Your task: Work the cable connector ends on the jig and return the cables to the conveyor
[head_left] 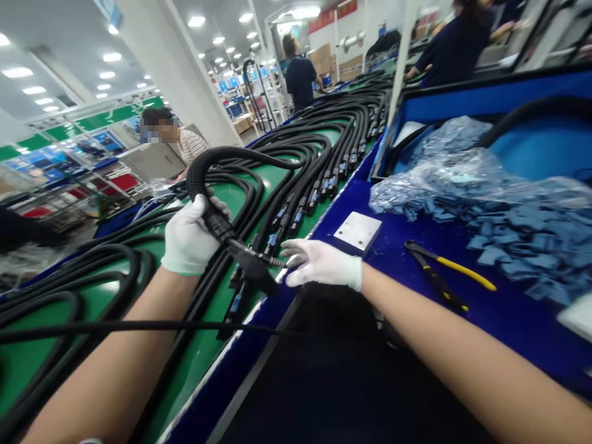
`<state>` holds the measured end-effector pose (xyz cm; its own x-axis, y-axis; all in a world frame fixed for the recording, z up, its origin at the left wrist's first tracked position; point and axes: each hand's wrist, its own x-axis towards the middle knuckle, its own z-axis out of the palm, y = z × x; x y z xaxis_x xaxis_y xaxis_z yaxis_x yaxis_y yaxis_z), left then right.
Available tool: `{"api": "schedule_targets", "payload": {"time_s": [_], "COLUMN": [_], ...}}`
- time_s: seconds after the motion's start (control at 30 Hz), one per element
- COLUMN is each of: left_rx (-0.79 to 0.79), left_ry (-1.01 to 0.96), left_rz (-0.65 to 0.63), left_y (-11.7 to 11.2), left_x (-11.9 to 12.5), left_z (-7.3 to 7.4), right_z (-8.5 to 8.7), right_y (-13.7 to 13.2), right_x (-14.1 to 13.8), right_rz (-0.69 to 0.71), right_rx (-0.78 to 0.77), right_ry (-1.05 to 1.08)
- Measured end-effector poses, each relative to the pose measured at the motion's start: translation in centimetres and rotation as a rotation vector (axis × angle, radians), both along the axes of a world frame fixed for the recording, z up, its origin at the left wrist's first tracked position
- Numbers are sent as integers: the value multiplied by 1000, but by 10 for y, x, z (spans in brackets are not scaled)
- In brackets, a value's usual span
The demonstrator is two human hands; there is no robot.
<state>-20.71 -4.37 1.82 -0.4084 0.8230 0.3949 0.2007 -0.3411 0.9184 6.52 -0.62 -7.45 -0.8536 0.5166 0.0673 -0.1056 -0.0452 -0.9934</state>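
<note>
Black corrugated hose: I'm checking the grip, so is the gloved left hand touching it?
Touching. The head view shows the left hand wrapped around the black corrugated hose near its end, fingers closed over it.

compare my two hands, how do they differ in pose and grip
The left hand is closed around the black hose; the right hand is open, fingers stretched out. The left hand is over the green belt; the right hand is at the blue bench edge, fingertips at the end fitting. Both wear white gloves.
</note>
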Motion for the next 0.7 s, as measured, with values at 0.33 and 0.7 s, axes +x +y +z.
{"api": "schedule_targets", "payload": {"time_s": [0.33, 0.7], "left_rx": [54, -324], "left_ry": [863, 721], "left_rz": [-30, -332], "left_y": [-3, 1], "left_x": [113, 186], "left_z": [-40, -64], "right_z": [-10, -10], "right_y": [-18, -23], "right_x": [99, 212], "right_rz": [-161, -758], "right_rx": [-162, 847], "right_ry": [-69, -1264]}}
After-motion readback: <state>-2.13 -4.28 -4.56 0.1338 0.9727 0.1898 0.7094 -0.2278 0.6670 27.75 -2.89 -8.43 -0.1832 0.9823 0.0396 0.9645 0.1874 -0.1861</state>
